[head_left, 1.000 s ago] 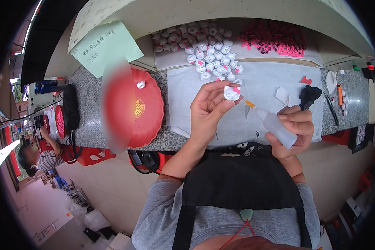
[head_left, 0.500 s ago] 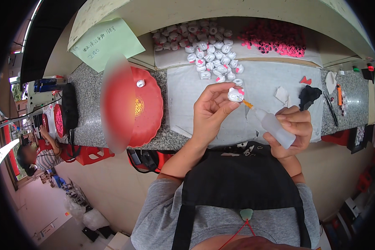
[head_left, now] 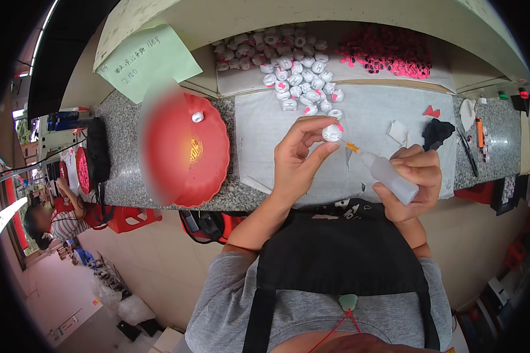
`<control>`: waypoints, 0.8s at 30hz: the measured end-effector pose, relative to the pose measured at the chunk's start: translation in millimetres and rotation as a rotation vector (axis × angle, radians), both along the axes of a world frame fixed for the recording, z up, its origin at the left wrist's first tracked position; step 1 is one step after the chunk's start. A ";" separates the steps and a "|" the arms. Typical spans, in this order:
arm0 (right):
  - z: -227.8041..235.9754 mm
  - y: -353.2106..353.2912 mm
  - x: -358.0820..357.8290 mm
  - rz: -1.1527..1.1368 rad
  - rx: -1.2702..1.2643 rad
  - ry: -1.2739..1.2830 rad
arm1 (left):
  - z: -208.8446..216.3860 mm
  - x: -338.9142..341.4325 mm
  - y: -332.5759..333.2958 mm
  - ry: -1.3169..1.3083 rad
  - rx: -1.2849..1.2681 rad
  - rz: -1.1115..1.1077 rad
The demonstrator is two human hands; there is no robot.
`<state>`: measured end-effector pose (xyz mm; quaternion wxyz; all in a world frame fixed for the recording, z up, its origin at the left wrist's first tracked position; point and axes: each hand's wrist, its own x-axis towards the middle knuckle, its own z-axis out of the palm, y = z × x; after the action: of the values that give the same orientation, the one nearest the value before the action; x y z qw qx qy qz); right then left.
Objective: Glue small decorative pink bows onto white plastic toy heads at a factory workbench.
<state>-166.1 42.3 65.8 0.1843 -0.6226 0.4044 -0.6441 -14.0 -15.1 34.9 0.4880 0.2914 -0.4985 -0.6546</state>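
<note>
Between thumb and fingertips, my left hand (head_left: 303, 154) pinches a small white figurine head (head_left: 331, 133) with a pink spot at its top right. My right hand (head_left: 417, 181) is wrapped round a translucent squeeze bottle (head_left: 388, 174), tilted up to the left. Its orange needle tip (head_left: 351, 147) points at the white piece, with a small gap between the orange part and the piece; whether the thin needle touches is too fine to tell. Beyond my hands lies a pile of similar white pieces (head_left: 300, 79), several with pink spots.
Pink and black small parts (head_left: 388, 56) are heaped at the back right. A red scalloped tray (head_left: 212, 159) holding one white piece stands left. Right are a black cloth (head_left: 437, 135), a red bow-shaped piece (head_left: 431, 111), a black pen-like tool (head_left: 468, 153) and an orange marker (head_left: 480, 133). Another person sits far left.
The bottle's orange tip has drawn slightly away from the white piece, down and to the right. The piece has turned a little in my left fingers.
</note>
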 end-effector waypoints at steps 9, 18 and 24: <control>-12.2 -22.8 -15.6 -0.047 0.219 -0.156 | -3.4 11.1 -15.7 0.174 0.145 0.144; -72.2 -121.6 -49.9 -0.119 0.586 0.216 | -2.9 20.8 -16.5 0.164 0.125 0.199; -79.2 -158.7 -42.0 -0.294 0.595 0.846 | -4.3 32.1 -14.8 0.143 0.104 0.236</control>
<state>-208.0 -116.4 -13.3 0.0818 -0.6853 0.6914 -0.2135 18.1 -29.9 30.6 0.5800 0.3254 -0.3901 -0.6368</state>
